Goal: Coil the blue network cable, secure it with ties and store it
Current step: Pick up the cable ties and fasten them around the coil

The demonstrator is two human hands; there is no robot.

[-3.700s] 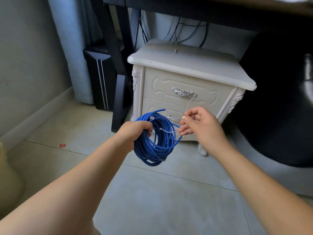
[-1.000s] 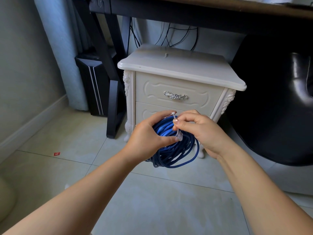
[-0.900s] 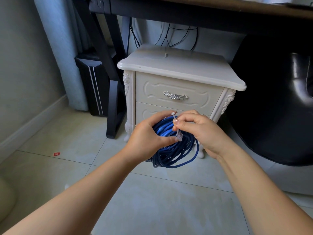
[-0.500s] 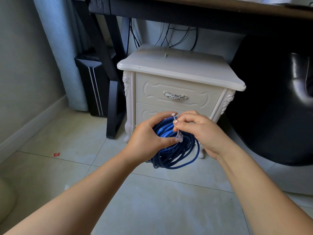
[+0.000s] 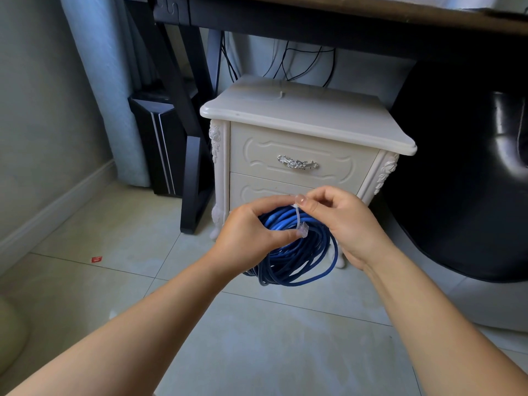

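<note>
Head view, blue cable coil (image 5: 297, 252) between both hands, gripped

Nightstand (image 5: 308, 121) mid-frame on floor (image 5: 257, 352), under surface (image 5: 400, 12). Wires (image 5: 303, 58) behind it, down the wall. Tower (image 5: 154, 144) left of nightstand, desk leg (image 5: 197, 178) between the two. Curtain (image 5: 94, 81) behind tower, reaching further left. Chair (image 5: 457, 195) right of nightstand, close beside. Cable (image 5: 300, 261) coiled, in front of lower drawer (image 5: 257, 187), off the floor between hands: left hand (image 5: 248, 238) gripping coil's left side, right hand (image 5: 345, 221) at its top right, pinching tie (image 5: 298, 220). Tie over top of coil; plug (image 5: 303, 230) just beside it. Scrap (image 5: 96, 259) on floor, well left of hands.
</note>
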